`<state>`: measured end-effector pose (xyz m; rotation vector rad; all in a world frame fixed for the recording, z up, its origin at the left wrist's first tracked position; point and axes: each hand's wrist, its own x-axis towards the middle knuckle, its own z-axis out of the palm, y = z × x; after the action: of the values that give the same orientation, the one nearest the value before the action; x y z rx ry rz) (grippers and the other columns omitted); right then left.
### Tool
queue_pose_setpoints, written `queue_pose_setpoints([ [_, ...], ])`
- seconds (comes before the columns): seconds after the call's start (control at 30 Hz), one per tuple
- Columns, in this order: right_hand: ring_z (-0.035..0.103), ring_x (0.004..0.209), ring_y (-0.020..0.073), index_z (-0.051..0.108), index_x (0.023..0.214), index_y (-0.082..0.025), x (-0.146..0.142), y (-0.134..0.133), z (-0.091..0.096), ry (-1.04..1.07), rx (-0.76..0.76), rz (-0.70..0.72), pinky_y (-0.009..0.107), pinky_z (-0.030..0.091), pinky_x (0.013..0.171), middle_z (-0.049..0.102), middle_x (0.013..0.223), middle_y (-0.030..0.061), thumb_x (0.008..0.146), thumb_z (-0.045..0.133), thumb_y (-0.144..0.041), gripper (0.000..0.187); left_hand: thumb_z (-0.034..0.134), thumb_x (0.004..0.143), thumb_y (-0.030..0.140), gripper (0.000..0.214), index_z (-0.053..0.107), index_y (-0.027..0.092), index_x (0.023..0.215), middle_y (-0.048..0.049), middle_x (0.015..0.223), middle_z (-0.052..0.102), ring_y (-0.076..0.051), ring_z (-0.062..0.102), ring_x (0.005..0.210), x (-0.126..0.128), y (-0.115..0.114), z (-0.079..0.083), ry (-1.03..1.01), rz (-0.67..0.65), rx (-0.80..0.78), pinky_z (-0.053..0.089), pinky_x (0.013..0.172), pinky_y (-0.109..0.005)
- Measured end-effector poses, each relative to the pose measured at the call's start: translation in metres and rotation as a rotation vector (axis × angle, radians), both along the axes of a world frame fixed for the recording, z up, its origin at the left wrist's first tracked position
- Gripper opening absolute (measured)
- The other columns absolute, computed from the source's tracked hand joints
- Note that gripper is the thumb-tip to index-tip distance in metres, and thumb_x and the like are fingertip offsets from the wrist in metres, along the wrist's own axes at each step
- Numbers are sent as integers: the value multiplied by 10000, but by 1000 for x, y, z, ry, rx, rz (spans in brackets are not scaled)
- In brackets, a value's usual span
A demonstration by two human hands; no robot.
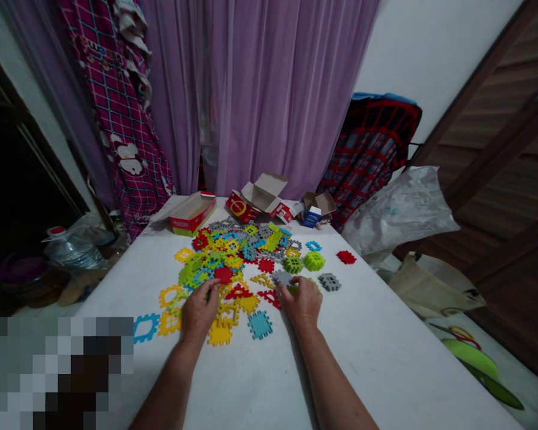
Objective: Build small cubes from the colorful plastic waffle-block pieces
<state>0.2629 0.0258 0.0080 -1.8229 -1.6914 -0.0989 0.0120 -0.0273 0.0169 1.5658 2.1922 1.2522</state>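
A heap of flat plastic interlocking tiles point(233, 254) in yellow, green, blue, red and grey lies spread over the white table point(376, 334). My left hand point(199, 310) rests palm down at the near edge of the heap, fingertips curled on a red tile point(223, 275) and yellow frames. My right hand point(301, 301) is closed round a grey tile point(281, 277) with a green piece against it. A blue tile point(260, 324) lies between my hands. Two built cubes, green point(314, 261) and grey point(329, 281), stand just right of the heap.
Opened cardboard boxes point(192, 214) point(260, 200) point(316, 209) stand along the table's far edge before a purple curtain point(269, 89). A lone red tile point(346, 257) lies at the right. A plastic bag point(399, 209) and cloth-draped chair sit right of the table; a water bottle point(72, 248) is left.
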Motion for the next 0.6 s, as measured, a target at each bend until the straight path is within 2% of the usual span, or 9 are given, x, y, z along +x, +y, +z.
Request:
queue_pose_setpoints([
  [0.13, 543, 943, 243, 636, 933, -189, -5, 4, 2, -23, -60, -28, 330, 279, 767, 673, 937, 91, 858, 633, -455, 277, 525, 872, 299, 227, 725, 301, 980, 19, 998, 776, -168, 709, 919, 0, 0, 0, -1, -7, 9, 531, 797, -249],
  [0.33, 534, 969, 245, 653, 909, -198, -7, 3, 7, -63, -153, 24, 330, 261, 768, 676, 906, 67, 836, 663, -438, 251, 516, 877, 311, 237, 725, 295, 986, 10, 1009, 774, -177, 710, 927, 1, 0, 0, -4, 0, -9, 533, 809, -261],
  [0.47, 527, 993, 242, 656, 917, -197, -4, -1, 7, -70, -129, 45, 333, 267, 783, 682, 947, 64, 826, 661, -427, 247, 509, 879, 314, 241, 721, 291, 991, 10, 999, 776, -173, 711, 925, 0, 0, -1, -1, -7, -4, 531, 801, -256],
  [0.6, 517, 1016, 236, 676, 928, -203, 0, -5, 6, -70, -93, 49, 334, 274, 788, 685, 1024, 66, 803, 662, -342, 187, 500, 885, 325, 247, 716, 289, 1001, 10, 987, 778, -170, 711, 923, 0, 0, -1, -7, -13, 2, 531, 796, -257],
])
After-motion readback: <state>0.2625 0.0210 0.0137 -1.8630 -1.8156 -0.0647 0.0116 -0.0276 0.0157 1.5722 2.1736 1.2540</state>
